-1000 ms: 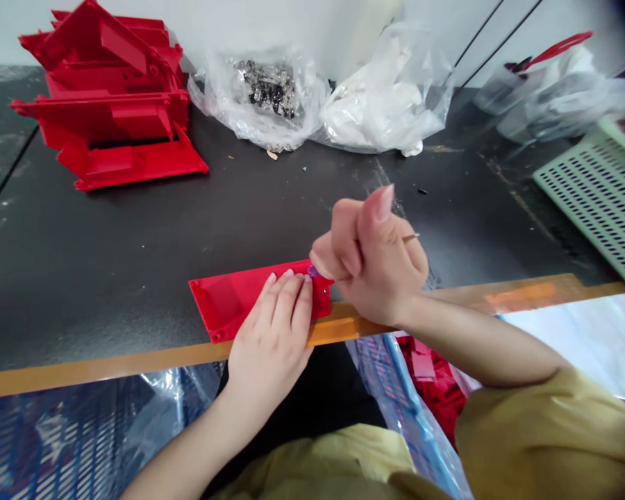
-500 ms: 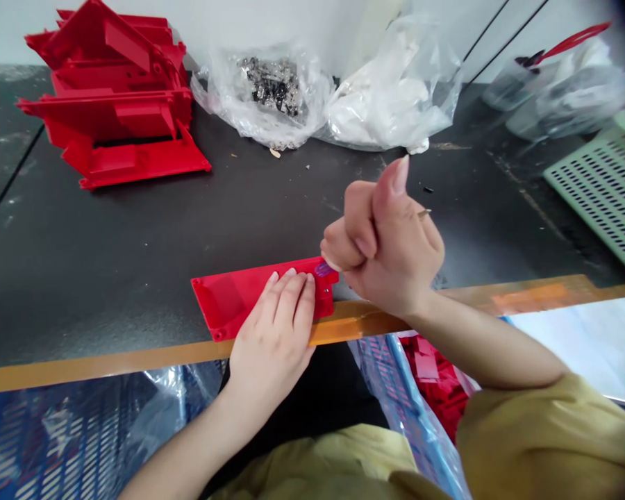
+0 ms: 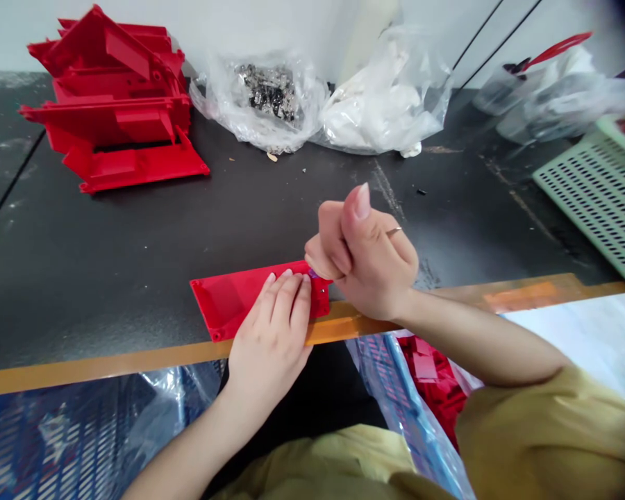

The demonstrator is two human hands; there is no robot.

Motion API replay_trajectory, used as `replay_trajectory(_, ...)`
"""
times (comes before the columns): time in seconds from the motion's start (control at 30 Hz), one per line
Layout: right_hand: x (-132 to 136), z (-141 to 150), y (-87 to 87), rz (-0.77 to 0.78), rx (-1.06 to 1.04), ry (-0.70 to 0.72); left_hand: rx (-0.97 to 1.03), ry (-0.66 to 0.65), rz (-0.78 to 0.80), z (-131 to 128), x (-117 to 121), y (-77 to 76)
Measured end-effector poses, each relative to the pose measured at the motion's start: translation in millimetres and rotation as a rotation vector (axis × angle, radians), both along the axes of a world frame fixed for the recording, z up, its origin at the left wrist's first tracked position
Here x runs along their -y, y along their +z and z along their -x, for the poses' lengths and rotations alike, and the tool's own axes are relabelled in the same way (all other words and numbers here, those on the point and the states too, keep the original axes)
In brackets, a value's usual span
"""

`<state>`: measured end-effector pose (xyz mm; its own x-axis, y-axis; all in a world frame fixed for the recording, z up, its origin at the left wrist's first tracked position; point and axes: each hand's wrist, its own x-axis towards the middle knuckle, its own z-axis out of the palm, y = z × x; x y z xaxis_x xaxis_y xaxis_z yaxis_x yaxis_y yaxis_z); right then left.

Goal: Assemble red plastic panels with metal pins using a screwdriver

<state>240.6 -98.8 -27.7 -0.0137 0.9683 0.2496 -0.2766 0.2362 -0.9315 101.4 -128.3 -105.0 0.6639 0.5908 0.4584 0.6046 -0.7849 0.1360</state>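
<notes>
A flat red plastic panel [image 3: 229, 298] lies at the near edge of the black table [image 3: 135, 236]. My left hand [image 3: 273, 333] rests flat on its right half, fingers together and stretched out, pressing it down. My right hand [image 3: 362, 253] is closed in a fist just above the panel's right end, thumb up, knuckles down at a small purple spot [image 3: 314, 274] on the panel. What the fist holds is hidden. A ring shows on one finger.
A stack of red plastic parts [image 3: 112, 104] stands at the back left. Clear bags of small metal pieces [image 3: 268, 90] and white items [image 3: 385, 104] lie at the back. A green perforated basket [image 3: 598, 194] is at the right. Blue bins with red parts [image 3: 432, 382] sit below the table edge.
My right fist rose slightly half a second ago and has come back down onto the panel's right end. The left hand and panel have stayed put.
</notes>
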Motion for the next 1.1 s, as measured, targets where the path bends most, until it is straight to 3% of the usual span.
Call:
replay_trajectory(0.17,-1,5,-2.4,-0.030,-0.026,0.009,0.009,0.011,0.000,0,0,-1.0)
replay_trajectory(0.33,-8,-2,-2.3,0.028,-0.108,-0.161,-0.021,-0.015,0.020,1,0,1.7)
replay_trajectory(0.5,1,-27,24.4,-0.052,-0.190,-0.376,-0.126,-0.013,0.059,1,0,6.4)
replay_trajectory(0.6,19,-35,34.0,-0.038,-0.125,-0.411,-0.145,-0.011,0.045,0,-1,9.0)
replay_trajectory(0.8,41,-42,13.9,-0.011,-0.138,-0.339,-0.143,-0.005,0.000,-3,-1,13.7)
replay_trajectory(1.1,54,-46,0.7,-0.041,-0.175,-0.359,-0.068,-0.028,-0.070,3,1,1.9)
